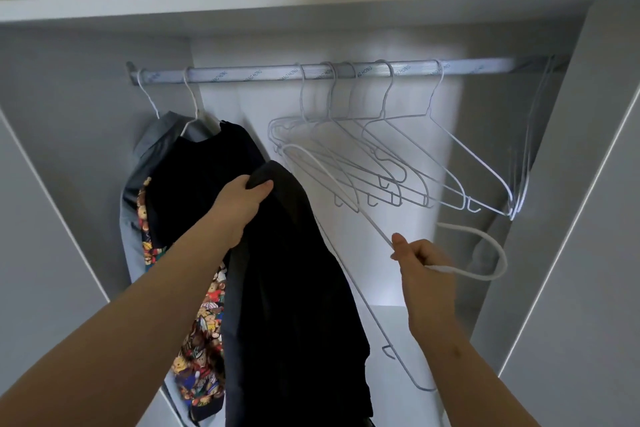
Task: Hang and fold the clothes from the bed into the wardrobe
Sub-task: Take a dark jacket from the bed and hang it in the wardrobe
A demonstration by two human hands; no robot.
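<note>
Facing into a white wardrobe, looking up at a metal rail under its shelf. Hung at far left on that rail: a grey shirt and a black top, with bear-print fabric showing below. Spread across middle and right of rail: empty wire hangers. Gripping a dark garment by its top with left hand, fingers curled round the cloth, just right of the hung clothes. Pinching a white hanger at its neck with right hand, off the rail, hook pointing right.

Matt black cloth garment; smooth white-coated wire hangers; metal rail.
</note>
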